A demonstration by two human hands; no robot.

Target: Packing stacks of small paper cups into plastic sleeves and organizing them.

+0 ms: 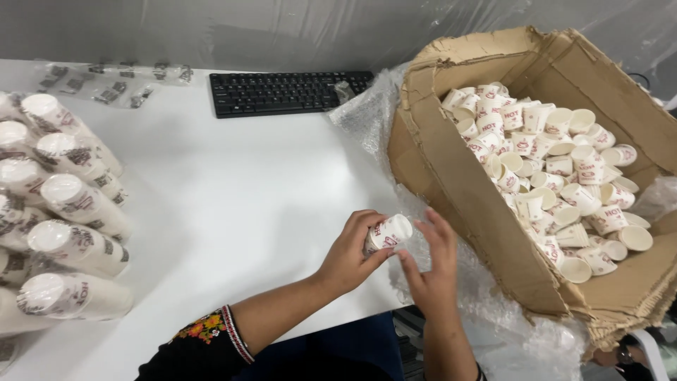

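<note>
Cups (pixel 386 233) sit clamped in the left hand (pixel 350 252) at lower centre; right hand (pixel 431 264), fingers apart, steadies them — squaring the rims looks wise.

Packing workstation: white desk (pixel 233 197), keyboard (pixel 285 92), carton of cups (pixel 451 176).

A white worktop (pixel 233 204) carries bagged stacks of paper cups (pixel 63 226) at left, a black keyboard (pixel 285 92) at the far edge, flat clear bags (pixel 113 81) far left, and bubble wrap (pixel 370 116) under a torn cardboard box (pixel 458 190) right.
</note>
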